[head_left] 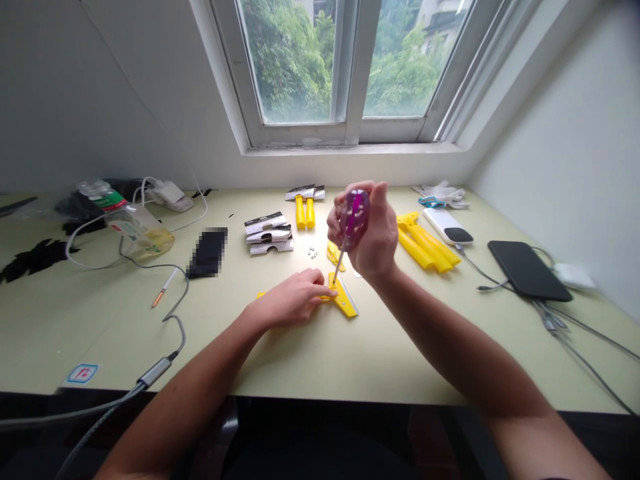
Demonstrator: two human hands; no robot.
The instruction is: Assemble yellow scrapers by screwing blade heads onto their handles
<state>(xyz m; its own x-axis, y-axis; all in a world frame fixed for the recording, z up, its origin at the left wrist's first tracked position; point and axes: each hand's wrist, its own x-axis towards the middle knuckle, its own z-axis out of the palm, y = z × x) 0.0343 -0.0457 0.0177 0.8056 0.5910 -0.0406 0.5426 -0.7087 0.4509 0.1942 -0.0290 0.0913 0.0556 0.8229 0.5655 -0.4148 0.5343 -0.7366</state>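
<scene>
My right hand (377,240) is closed round the clear-and-purple handle of a screwdriver (356,210). Its shaft points down, with the tip meeting a yellow scraper (346,301) with a pale strip along one edge. My left hand (293,298) is closed over the scraper's handle, pressing it to the table, the thumb close to the screwdriver tip. Part of the handle is hidden under the palm. Just behind the scraper head lies a flat yellow piece (336,256). Several small screws or nuts (313,253) are scattered to its left.
Black-and-white cardboard sleeves (270,235) and two yellow handles (305,212) lie at the back. Several yellow scraper handles (427,248), a white device (447,225) and a black phone (529,270) are right. Left are a tilted bottle (145,230), cables and a pen (164,289).
</scene>
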